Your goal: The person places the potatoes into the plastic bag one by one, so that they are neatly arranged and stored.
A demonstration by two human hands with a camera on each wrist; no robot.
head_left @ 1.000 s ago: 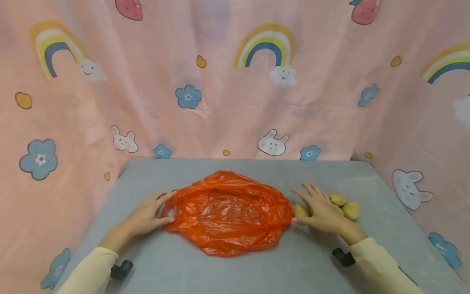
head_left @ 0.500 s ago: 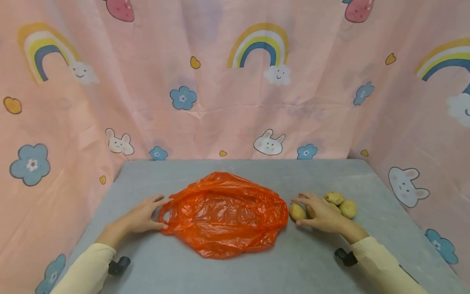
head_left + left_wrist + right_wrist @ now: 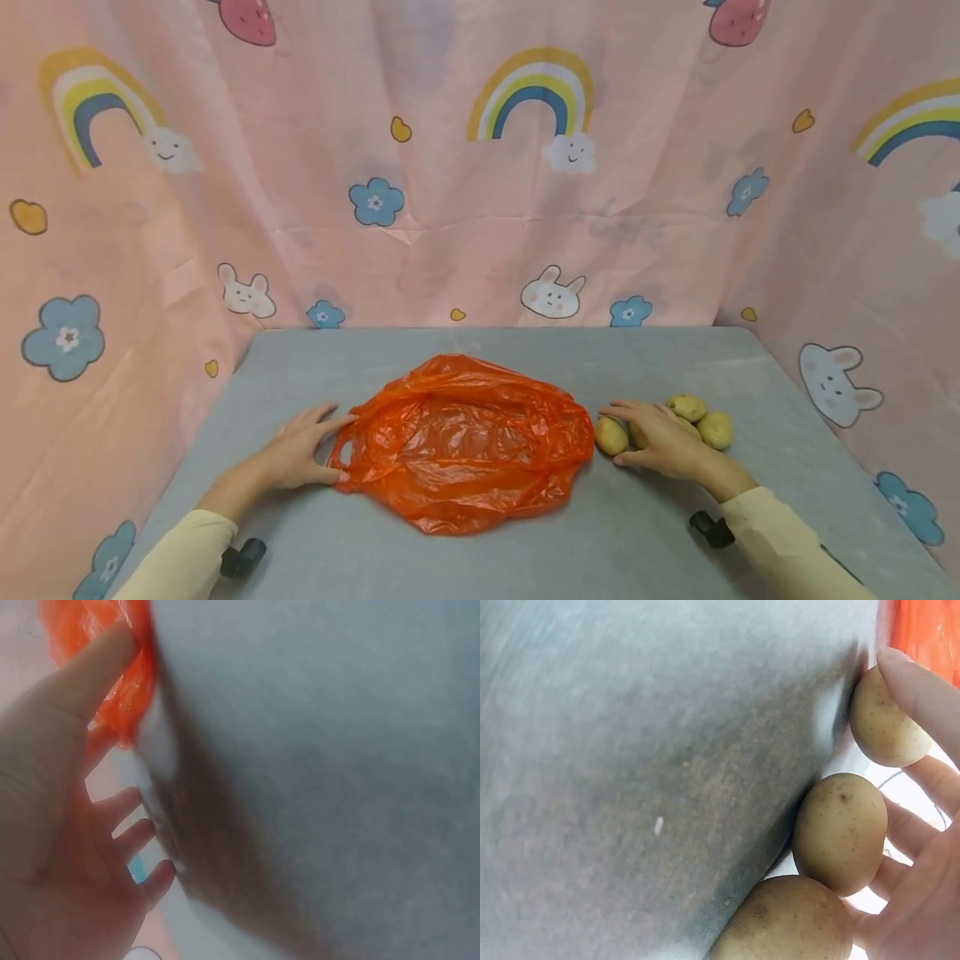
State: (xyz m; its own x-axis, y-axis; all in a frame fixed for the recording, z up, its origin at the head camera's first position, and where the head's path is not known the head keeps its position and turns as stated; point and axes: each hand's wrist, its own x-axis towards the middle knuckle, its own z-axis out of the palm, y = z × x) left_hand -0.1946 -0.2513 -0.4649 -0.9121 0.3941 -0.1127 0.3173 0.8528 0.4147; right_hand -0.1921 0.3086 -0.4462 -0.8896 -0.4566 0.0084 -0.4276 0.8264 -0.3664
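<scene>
An orange plastic bag (image 3: pixel 465 450) lies spread on the grey table, its mouth gaping upward. My left hand (image 3: pixel 296 450) is at the bag's left handle loop, fingers spread, with thumb and fingertips at its edge. In the left wrist view the thumb lies over the orange film. To the bag's right, my right hand (image 3: pixel 660 437) rests over several potatoes, fingers loosely bent. Its thumb and index finger lie on either side of the nearest potato (image 3: pixel 611 436); a firm grip is not visible. The right wrist view shows another potato (image 3: pixel 841 834) by the fingers.
More potatoes, one at the back (image 3: pixel 687 407) and one at the right (image 3: pixel 716 430), lie beyond the right hand on the grey table (image 3: pixel 525 558). A pink printed curtain (image 3: pixel 450 250) hangs behind and along both sides. A dark wrist mount (image 3: pixel 243 557) juts from the left sleeve.
My right hand's fingers have drawn in from a wider spread, and its thumb has moved right, away from the bag. The left hand has shifted slightly toward me. The bag keeps its shape.
</scene>
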